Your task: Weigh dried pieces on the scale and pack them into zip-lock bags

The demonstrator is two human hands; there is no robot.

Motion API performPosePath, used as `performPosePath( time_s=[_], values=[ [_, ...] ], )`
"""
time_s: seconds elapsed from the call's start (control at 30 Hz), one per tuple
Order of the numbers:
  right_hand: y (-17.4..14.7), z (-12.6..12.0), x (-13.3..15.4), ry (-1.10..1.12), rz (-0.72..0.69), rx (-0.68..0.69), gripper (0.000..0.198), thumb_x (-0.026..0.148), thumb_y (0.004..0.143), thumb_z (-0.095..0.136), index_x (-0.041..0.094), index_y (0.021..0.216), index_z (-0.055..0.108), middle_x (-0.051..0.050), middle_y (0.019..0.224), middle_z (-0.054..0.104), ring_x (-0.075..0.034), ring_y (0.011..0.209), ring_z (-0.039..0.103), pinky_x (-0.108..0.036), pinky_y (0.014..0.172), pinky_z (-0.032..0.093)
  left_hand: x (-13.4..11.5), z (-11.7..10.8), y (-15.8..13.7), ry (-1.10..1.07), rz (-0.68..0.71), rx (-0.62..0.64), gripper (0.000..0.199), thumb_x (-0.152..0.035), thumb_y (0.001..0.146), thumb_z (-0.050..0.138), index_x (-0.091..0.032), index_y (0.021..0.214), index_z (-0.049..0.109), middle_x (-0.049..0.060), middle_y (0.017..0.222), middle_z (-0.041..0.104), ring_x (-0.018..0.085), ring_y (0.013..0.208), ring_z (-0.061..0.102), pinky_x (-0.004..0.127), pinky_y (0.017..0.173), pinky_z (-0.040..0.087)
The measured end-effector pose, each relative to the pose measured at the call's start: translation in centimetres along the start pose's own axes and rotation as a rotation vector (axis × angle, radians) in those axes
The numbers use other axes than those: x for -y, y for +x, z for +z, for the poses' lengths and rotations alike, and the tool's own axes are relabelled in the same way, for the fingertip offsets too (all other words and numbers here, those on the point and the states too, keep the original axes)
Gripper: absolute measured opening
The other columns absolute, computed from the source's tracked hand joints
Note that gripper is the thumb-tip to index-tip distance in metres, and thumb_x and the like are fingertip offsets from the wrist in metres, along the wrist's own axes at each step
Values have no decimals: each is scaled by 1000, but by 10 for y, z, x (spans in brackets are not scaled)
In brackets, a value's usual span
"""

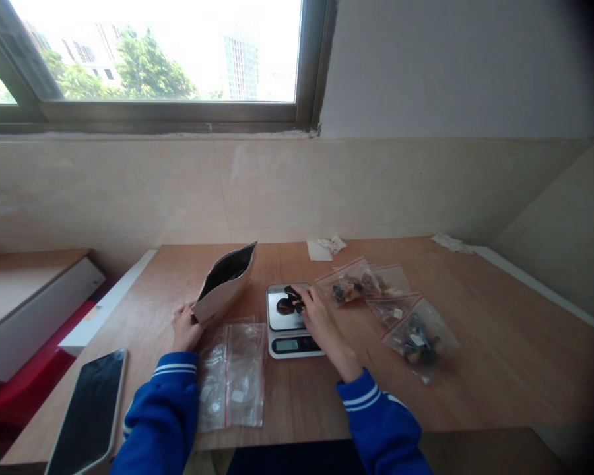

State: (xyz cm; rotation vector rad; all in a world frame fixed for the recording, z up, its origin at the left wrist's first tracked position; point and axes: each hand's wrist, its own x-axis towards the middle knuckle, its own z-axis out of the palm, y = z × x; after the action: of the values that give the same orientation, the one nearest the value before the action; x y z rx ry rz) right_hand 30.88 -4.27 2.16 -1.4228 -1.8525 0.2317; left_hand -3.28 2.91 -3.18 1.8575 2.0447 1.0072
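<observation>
A stand-up pouch (228, 290) with a dark inside leans open on the table, and my left hand (187, 326) is closed on its lower left edge. Dark dried pieces (285, 305) lie on the steel plate of a small digital scale (297, 346). Over that plate, my right hand (321, 320) is closed, its fingertips pinching some of the same dark pieces. Flat clear zip bags (232, 382) with red seal lines lie between my left forearm and the scale. The scale's display is too small to read.
Several zip bags (420, 340) holding mixed dried pieces lie to the right of the scale. A tablet (90, 402) rests at the table's left edge. Crumpled tissue (332, 245) is near the wall, with another tissue (451, 243) at the far right. A window (178, 66) is above.
</observation>
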Motion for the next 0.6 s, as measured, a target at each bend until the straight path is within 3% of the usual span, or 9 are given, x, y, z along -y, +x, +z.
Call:
performPosePath(
  time_s=[0.1, 0.2, 0.27, 0.4, 0.6],
  values=[
    [11, -6, -3, 206, 97, -103, 26, 24, 90, 44, 19, 116, 45, -10, 109, 56, -22, 102, 57, -37, 88, 46, 2, 0, 0, 4, 20, 0, 36, -36, 62, 64, -19, 93, 70, 9, 110, 67, 35, 112, 51, 50, 97, 41],
    [31, -5, -3, 318, 192, -30, 21, 37, 88, 48, 20, 99, 42, -3, 87, 57, -18, 77, 59, -32, 71, 46, 3, 0, 0, -19, 51, 5, 34, -32, 63, 61, -19, 93, 70, 9, 107, 68, 33, 108, 54, 48, 95, 42],
    [46, -1, -2, 322, 208, 115, 18, 37, 86, 50, 22, 91, 41, 3, 73, 52, -16, 65, 54, -28, 62, 42, 4, 0, 0, -44, 68, 5, 33, -32, 64, 61, -19, 92, 70, 8, 104, 69, 32, 104, 56, 47, 93, 45],
    [73, 9, -1, 311, 146, 329, 20, 33, 82, 54, 22, 79, 38, 6, 67, 47, -13, 64, 48, -24, 59, 36, 2, -1, 0, -56, 87, -9, 29, -31, 64, 61, -20, 89, 70, 7, 98, 70, 30, 99, 58, 46, 89, 47],
    [92, 26, -3, 286, 94, 371, 17, 27, 81, 57, 21, 77, 41, 5, 69, 48, -12, 65, 48, -23, 59, 34, -2, -3, -2, -35, 116, -34, 27, -30, 64, 61, -20, 88, 70, 7, 92, 70, 30, 96, 59, 46, 89, 46]
  ],
)
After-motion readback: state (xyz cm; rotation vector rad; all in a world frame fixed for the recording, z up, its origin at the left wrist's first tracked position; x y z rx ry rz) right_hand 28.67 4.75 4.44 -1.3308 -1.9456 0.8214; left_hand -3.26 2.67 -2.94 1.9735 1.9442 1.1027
